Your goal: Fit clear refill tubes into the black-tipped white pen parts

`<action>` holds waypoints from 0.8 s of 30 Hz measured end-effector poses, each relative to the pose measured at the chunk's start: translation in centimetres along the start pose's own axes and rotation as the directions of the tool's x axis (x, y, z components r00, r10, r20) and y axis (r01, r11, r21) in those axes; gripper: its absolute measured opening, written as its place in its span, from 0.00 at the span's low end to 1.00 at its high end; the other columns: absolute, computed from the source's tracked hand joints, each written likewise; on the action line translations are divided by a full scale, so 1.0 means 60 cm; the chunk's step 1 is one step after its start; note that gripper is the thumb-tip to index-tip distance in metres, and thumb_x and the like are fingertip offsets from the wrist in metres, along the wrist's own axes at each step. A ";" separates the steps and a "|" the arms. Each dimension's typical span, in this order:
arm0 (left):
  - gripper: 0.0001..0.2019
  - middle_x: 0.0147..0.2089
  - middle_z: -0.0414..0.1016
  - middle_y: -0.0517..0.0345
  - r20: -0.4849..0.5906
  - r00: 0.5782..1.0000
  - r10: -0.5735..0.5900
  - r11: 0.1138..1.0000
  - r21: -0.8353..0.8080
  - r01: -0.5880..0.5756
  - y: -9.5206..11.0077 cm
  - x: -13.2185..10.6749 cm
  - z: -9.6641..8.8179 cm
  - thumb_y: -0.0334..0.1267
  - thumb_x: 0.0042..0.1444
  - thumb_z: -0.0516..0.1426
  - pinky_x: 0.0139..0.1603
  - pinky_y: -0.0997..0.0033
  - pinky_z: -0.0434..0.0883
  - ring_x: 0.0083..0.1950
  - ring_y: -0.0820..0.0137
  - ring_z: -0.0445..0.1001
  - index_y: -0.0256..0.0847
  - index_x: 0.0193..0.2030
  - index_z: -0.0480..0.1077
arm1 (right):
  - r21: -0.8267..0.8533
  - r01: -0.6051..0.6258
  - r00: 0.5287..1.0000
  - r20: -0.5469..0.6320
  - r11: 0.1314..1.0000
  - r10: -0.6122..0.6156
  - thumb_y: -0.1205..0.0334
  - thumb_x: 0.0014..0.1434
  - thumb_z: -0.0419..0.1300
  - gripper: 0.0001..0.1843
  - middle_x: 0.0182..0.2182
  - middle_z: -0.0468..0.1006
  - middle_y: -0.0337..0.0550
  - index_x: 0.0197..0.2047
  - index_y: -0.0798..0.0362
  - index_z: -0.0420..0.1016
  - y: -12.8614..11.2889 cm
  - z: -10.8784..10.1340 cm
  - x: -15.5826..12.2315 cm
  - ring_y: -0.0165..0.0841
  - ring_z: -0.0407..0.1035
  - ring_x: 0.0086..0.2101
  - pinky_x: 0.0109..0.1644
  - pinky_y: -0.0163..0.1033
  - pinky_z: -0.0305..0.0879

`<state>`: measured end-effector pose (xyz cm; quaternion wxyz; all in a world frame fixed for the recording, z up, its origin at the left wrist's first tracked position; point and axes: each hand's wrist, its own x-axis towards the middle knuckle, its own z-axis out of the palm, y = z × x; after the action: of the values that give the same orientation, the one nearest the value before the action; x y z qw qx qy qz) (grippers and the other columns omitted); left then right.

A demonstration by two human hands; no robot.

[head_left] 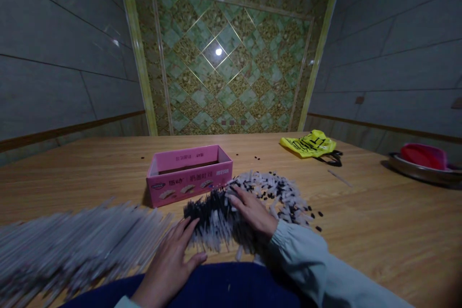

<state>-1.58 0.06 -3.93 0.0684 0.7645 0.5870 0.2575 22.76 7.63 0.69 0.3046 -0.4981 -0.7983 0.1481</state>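
Observation:
In the head view a bundle of thin clear sticks with black ends lies on the table between my two hands. My left hand rests at its left edge, thumb apart and fingers stretched, holding nothing I can see. My right hand lies over its right side, fingers extended and touching the sticks. Beyond the right hand spreads a heap of small clear and black pieces. Many long clear thin sticks lie in a wide layer left of my left hand. Behind the bundle stands an open pink box with printed pictures.
A yellow plastic bag lies at the back right, with a dark strap-like thing beside it. One single stick lies nearer. At the far right a metal tray bears a red and pink item. Tiled walls surround the wooden table.

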 end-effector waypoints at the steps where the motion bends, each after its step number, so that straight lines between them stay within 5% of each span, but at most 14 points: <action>1: 0.31 0.64 0.60 0.47 0.011 1.000 -0.004 1.000 0.003 0.004 0.001 0.000 -0.001 0.47 0.49 0.56 0.62 0.50 0.55 0.64 0.55 0.57 0.43 0.61 0.60 | -0.035 -0.025 1.000 -0.003 0.999 0.025 0.44 0.63 0.42 0.29 0.56 0.67 0.45 0.61 0.50 0.59 0.010 -0.014 0.002 0.37 0.61 0.54 0.57 0.41 0.55; 3: 0.32 0.65 0.59 0.47 0.029 1.000 -0.012 1.000 0.010 0.011 0.002 0.001 -0.001 0.48 0.50 0.56 0.62 0.51 0.55 0.64 0.55 0.56 0.42 0.62 0.59 | -0.163 -0.182 0.979 -0.125 0.970 0.163 0.44 0.62 0.44 0.26 0.55 0.69 0.42 0.58 0.47 0.64 0.041 -0.048 0.007 0.38 0.61 0.54 0.58 0.43 0.52; 6: 0.32 0.65 0.58 0.46 0.039 0.999 -0.012 1.000 0.018 0.012 0.002 0.001 0.000 0.48 0.50 0.56 0.63 0.51 0.55 0.65 0.55 0.56 0.42 0.62 0.59 | -0.196 -0.374 0.912 -0.256 0.907 0.321 0.44 0.61 0.43 0.27 0.58 0.64 0.47 0.56 0.48 0.66 0.109 -0.099 0.010 0.48 0.52 0.58 0.60 0.58 0.42; 9: 0.32 0.65 0.59 0.46 0.033 0.999 -0.010 1.000 0.029 0.009 0.002 0.000 0.001 0.48 0.50 0.55 0.63 0.51 0.55 0.65 0.55 0.56 0.42 0.62 0.59 | -0.169 -0.540 0.823 -0.313 0.825 0.474 0.41 0.60 0.42 0.30 0.57 0.64 0.55 0.55 0.50 0.67 0.175 -0.129 0.000 0.58 0.52 0.57 0.53 0.71 0.39; 11: 0.31 0.64 0.59 0.46 0.030 0.999 -0.015 0.999 0.032 0.014 0.002 0.000 0.001 0.48 0.50 0.56 0.63 0.51 0.54 0.64 0.55 0.56 0.42 0.62 0.60 | -0.143 -0.579 0.798 -0.302 0.803 0.522 0.41 0.60 0.42 0.30 0.56 0.64 0.55 0.55 0.50 0.67 0.207 -0.132 -0.008 0.56 0.55 0.55 0.54 0.68 0.43; 16: 0.31 0.64 0.61 0.46 0.011 1.000 -0.010 1.000 0.018 0.010 0.005 0.000 -0.002 0.47 0.49 0.57 0.62 0.51 0.56 0.64 0.54 0.57 0.42 0.61 0.61 | -0.072 -0.443 0.884 -0.201 0.894 0.422 0.46 0.63 0.39 0.29 0.53 0.69 0.52 0.53 0.54 0.70 0.219 -0.098 -0.011 0.42 0.61 0.54 0.59 0.48 0.51; 24: 0.31 0.64 0.60 0.45 0.021 1.000 0.007 0.999 0.043 -0.008 0.000 -0.001 0.000 0.48 0.50 0.55 0.62 0.51 0.57 0.64 0.54 0.57 0.41 0.61 0.60 | 0.067 -0.153 0.985 -0.067 0.986 0.157 0.37 0.61 0.33 0.37 0.45 0.75 0.48 0.45 0.54 0.73 0.123 -0.043 -0.006 0.38 0.66 0.48 0.54 0.42 0.59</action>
<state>-1.58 -0.01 -3.92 0.0570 0.7708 0.5887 0.2368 29.70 10.55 -1.41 0.3358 -0.5541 -0.7407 0.1779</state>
